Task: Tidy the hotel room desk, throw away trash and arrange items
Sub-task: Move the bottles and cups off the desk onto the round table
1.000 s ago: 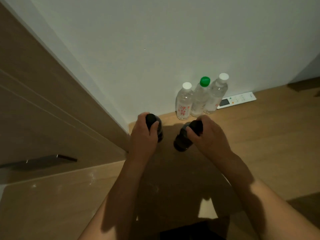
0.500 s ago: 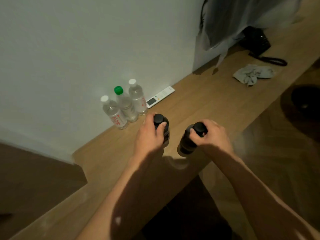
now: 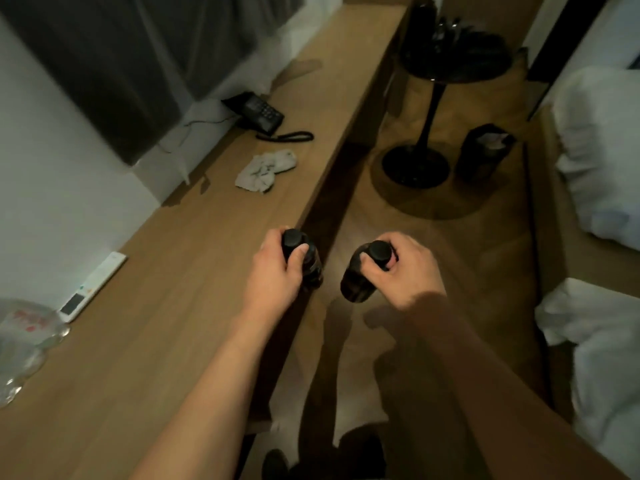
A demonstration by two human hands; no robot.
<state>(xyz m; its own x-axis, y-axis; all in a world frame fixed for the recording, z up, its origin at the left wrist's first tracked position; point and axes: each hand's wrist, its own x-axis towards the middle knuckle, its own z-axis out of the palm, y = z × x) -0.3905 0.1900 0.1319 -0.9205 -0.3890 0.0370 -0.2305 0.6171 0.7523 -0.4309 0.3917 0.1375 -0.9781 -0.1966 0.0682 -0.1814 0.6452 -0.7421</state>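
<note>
Left hand [image 3: 273, 271] grips the left bottle [image 3: 304, 265] by its neck at the desk [image 3: 166, 306] edge; right hand [image 3: 398, 271] grips the right bottle [image 3: 356, 282] the same way, held out over the floor. Likely step: carry both to the bin [image 3: 485, 154] beside the round table [image 3: 453, 60]. Keep fingers curled firmly under the caps and bottles upright, clear of the desk edge.
</note>
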